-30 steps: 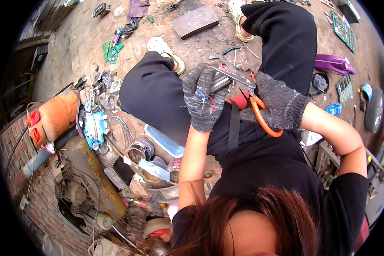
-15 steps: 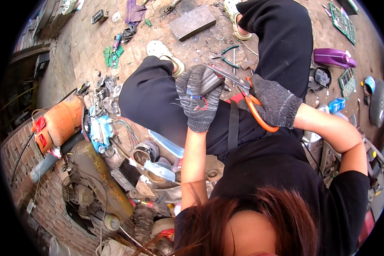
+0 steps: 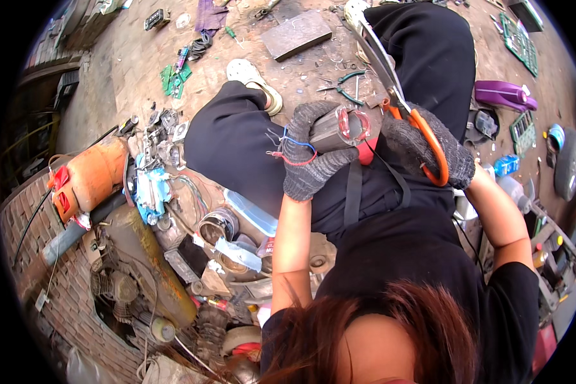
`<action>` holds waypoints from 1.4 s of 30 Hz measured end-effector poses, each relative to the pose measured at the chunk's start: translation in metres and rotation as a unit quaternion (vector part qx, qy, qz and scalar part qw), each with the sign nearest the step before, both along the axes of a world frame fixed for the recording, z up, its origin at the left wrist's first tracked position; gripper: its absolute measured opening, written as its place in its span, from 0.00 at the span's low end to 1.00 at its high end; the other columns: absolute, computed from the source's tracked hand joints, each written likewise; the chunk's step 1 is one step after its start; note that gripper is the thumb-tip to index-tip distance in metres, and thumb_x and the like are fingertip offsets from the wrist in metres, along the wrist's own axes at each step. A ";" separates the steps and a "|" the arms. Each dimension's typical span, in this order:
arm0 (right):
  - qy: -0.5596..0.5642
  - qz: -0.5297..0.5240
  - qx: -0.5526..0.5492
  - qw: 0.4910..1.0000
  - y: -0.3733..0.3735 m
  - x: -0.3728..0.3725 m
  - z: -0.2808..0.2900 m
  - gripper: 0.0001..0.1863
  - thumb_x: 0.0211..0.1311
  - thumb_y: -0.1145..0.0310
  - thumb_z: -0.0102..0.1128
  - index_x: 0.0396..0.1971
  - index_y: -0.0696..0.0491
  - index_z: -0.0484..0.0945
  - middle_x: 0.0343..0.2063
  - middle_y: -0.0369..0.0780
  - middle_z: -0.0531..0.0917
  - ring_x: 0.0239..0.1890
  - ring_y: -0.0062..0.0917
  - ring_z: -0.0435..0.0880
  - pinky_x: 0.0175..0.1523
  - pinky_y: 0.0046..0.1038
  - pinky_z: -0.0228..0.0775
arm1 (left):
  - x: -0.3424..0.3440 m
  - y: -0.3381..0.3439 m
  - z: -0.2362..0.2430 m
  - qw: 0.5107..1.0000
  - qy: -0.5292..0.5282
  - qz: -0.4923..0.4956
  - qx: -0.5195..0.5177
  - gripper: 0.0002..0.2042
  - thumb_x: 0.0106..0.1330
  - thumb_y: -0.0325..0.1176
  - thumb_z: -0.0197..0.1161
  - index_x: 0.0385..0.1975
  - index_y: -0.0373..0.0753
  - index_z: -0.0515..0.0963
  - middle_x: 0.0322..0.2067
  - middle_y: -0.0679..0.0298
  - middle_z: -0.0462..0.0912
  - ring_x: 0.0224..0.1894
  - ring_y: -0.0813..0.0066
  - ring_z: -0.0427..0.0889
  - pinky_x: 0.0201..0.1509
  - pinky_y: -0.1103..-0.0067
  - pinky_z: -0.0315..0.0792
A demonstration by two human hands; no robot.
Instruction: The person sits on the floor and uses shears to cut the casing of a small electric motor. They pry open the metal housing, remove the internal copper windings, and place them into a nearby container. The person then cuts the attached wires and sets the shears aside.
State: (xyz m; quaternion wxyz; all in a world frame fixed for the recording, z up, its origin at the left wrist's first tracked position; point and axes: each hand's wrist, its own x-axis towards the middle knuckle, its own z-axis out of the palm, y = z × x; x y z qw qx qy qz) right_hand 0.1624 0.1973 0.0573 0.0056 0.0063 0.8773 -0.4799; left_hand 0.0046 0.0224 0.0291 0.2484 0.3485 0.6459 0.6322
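Observation:
My left hand (image 3: 304, 160), in a dark grey knitted glove, is wrapped round a grey metal motor stator (image 3: 328, 132). Reddish windings show at the stator's open end, which faces right. Thin blue and red wires (image 3: 299, 146) lie across the glove. In my right hand (image 3: 429, 144), also gloved, is a pair of scissors with orange handles (image 3: 436, 150). Its long blades (image 3: 385, 67) point up and to the left, away from the stator. The fingers inside the handle loops are partly hidden. Both hands are above my lap.
Green-handled pliers (image 3: 349, 88) and a flat metal block (image 3: 296, 35) lie on the ground ahead. At left are an orange gas cylinder (image 3: 96, 176) and a pile of metal parts (image 3: 166, 147). A purple tool case (image 3: 504, 96) lies at right.
The scissors have swung upward and away from the stator, with my right hand rotating. My left hand has turned the stator so its winding end faces right and shows more.

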 end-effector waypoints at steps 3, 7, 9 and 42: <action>0.136 -0.002 0.142 0.980 0.000 -0.005 0.003 0.21 0.56 0.68 0.53 0.49 0.60 0.65 0.43 0.47 0.73 0.45 0.30 0.73 0.49 0.31 0.64 | 0.000 -0.002 -0.004 0.999 0.029 -0.002 0.014 0.34 0.31 0.41 0.77 0.42 0.34 0.70 0.37 0.60 0.75 0.40 0.70 0.75 0.46 0.76 0.70; -0.024 -0.131 -0.123 0.983 -0.023 -0.030 0.020 0.18 0.55 0.66 0.55 0.41 0.62 0.68 0.33 0.44 0.74 0.35 0.34 0.74 0.43 0.29 0.66 | 0.010 -0.001 0.003 0.994 0.112 0.005 -0.007 0.30 0.34 0.36 0.75 0.42 0.36 0.72 0.39 0.59 0.73 0.42 0.67 0.74 0.46 0.74 0.69; -0.061 -0.142 -0.169 0.973 -0.024 -0.029 0.009 0.18 0.55 0.63 0.56 0.40 0.61 0.69 0.29 0.41 0.74 0.32 0.28 0.73 0.41 0.27 0.66 | 0.013 0.003 0.019 0.992 0.125 -0.011 -0.003 0.25 0.38 0.32 0.72 0.40 0.37 0.74 0.40 0.58 0.72 0.45 0.64 0.72 0.48 0.72 0.67; 0.136 -0.265 -0.451 0.841 -0.044 0.037 0.029 0.20 0.55 0.69 0.53 0.47 0.60 0.63 0.36 0.40 0.74 0.34 0.19 0.74 0.36 0.21 0.69 | 0.115 0.046 0.081 0.925 -0.348 -0.011 0.153 0.33 0.50 0.49 0.64 0.50 0.34 0.62 0.42 0.59 0.73 0.44 0.72 0.73 0.49 0.77 0.68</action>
